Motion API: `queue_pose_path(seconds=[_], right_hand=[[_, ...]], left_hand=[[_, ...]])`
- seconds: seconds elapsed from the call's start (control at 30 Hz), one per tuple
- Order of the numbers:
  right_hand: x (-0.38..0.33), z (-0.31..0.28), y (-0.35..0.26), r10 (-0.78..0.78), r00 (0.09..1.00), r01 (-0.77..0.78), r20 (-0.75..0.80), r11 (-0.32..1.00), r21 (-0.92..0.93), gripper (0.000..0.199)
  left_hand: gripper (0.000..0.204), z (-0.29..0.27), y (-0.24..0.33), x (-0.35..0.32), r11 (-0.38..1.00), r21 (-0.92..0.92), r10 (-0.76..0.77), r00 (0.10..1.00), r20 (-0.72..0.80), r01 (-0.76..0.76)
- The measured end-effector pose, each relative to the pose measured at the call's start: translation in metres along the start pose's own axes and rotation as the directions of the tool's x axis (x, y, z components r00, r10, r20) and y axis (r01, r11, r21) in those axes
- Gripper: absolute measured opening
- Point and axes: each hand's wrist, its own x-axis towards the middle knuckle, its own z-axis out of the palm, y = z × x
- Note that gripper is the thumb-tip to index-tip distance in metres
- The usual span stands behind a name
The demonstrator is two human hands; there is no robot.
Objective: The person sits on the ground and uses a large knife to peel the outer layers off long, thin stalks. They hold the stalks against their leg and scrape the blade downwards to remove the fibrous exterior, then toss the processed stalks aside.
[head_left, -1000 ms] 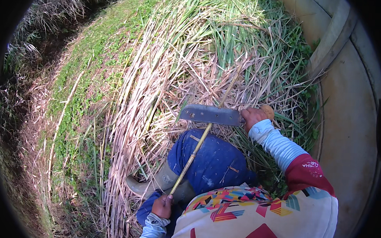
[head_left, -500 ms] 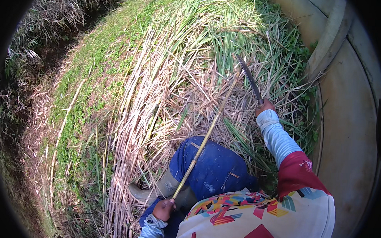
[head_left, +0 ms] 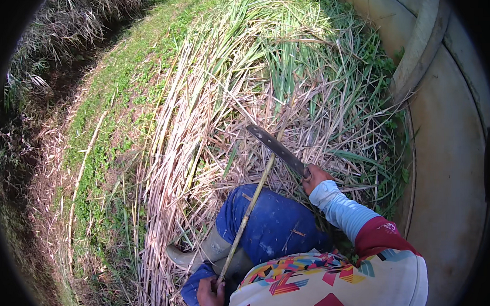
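My left hand [head_left: 210, 294] is closed around the lower end of a long, thin yellowish cane stalk [head_left: 248, 213], which slants up and away past my bent knee in blue trousers [head_left: 275, 224]. In my right hand [head_left: 316, 178] is a machete [head_left: 274, 145] with a dark, broad blade, gripped by its handle. The blade points to the far left and crosses the stalk near its far end; whether the two touch I cannot tell. A short bit of stalk shows beyond the blade.
Cut dry and green leaves [head_left: 246, 104] lie in a thick heap before me. On the right stands a large smooth tan curved wall [head_left: 444, 154] with a raised rib. To the left are green weeds [head_left: 107, 148], another long stalk [head_left: 82, 174] and a dark ditch [head_left: 64, 87].
The machete has swung left and nearer, from beside the stalk's tip to across the stalk. My left hand has drawn the stalk's lower end slightly toward me.
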Motion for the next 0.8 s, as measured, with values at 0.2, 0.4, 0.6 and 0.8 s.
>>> queue_pose_path(seconds=[0.2,0.4,0.6,0.8], right_hand=[[-0.001,0.017,0.002,0.052,0.992,-0.027,-0.112,0.977,0.210,0.034],[0.028,0.049,0.053,0.337,0.903,-0.257,-0.267,0.921,0.292,0.040],[0.008,0.024,0.029,0.290,0.942,-0.264,0.168,0.951,-0.164,0.062],[0.041,-0.054,-0.107,-0.622,0.525,0.604,-0.581,0.753,-0.260,0.074]], left_hand=[[0.021,0.008,-0.034,-0.057,0.989,0.068,-0.138,0.989,0.048,0.135],[0.025,-0.033,-0.036,-0.036,0.972,-0.057,-0.229,0.973,-0.014,0.227],[0.030,-0.086,-0.097,-0.042,0.695,-0.420,-0.555,0.807,0.204,0.584],[0.023,-0.110,-0.086,-0.012,0.679,-0.403,-0.552,0.789,0.271,0.614]])
